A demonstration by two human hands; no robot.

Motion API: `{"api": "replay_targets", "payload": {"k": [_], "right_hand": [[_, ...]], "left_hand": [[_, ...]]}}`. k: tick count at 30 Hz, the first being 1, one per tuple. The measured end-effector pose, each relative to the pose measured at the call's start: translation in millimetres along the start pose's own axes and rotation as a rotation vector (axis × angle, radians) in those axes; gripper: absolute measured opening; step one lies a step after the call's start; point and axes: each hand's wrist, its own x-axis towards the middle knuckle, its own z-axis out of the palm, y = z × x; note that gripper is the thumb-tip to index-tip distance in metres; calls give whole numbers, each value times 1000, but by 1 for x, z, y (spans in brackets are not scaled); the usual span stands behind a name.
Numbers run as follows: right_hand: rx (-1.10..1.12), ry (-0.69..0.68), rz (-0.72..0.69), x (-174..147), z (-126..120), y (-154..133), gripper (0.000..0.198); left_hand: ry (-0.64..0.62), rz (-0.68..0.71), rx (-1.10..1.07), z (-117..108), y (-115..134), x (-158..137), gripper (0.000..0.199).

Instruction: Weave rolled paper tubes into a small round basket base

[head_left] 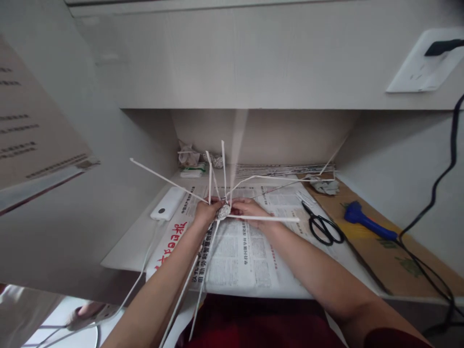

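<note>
Between my hands is a small round woven piece of rolled paper [224,211], held over the spread newspaper [232,251]. Several long white paper strips stick out from it in all directions; one strip [271,219] points right and another [166,180] reaches up to the left. My left hand [207,211] is closed on the left side of the weave, its thumb near the top. My right hand [250,209] grips the right side, fingers pinched at the edge beside a strip that runs off toward the back right. The fingertips are partly hidden by the piece.
Black-handled scissors [322,227] lie to the right. Beyond them a blue glue gun [369,222] rests on cardboard [387,261], its black cable hanging from a wall socket [427,60]. A white power bank [167,203] sits left; paper rods [279,170] lie along the back.
</note>
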Motion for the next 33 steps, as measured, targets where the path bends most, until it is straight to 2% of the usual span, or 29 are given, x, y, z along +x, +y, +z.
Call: {"api": "replay_targets", "payload": {"k": [2, 4, 7, 11, 14, 18, 20, 23, 26, 30, 33], "right_hand": [[38, -4, -18, 4, 0, 6, 17], [-5, 38, -47, 8, -2, 13, 25], [-191, 143, -193, 14, -6, 22, 30], [-362, 268, -395, 19, -13, 29, 25], [-258, 320, -436, 19, -13, 26, 25], [17, 388, -412, 14, -7, 16, 34], [132, 409, -447, 10, -6, 9, 35], [257, 453, -518, 5, -12, -1, 35], [369, 480, -495, 5, -22, -8, 34], [435, 471, -434, 5, -23, -10, 34], [355, 425, -386, 3, -15, -6, 32]], "left_hand": [[-15, 33, 12, 1, -1, -1, 28], [-42, 3, -11, 3, 0, -2, 29], [-99, 20, -41, 5, 5, -6, 32], [-134, 24, -81, 7, 6, -9, 36], [-158, 9, -92, 8, 4, -9, 38], [-192, 19, -86, 9, 1, -9, 40], [-191, 26, -105, 9, 1, -10, 41], [-189, 37, -132, 9, 1, -11, 41], [-203, 15, -172, 9, 2, -11, 40], [-196, -4, -189, 9, 2, -9, 38], [-206, -12, -165, 8, 2, -8, 37]]}}
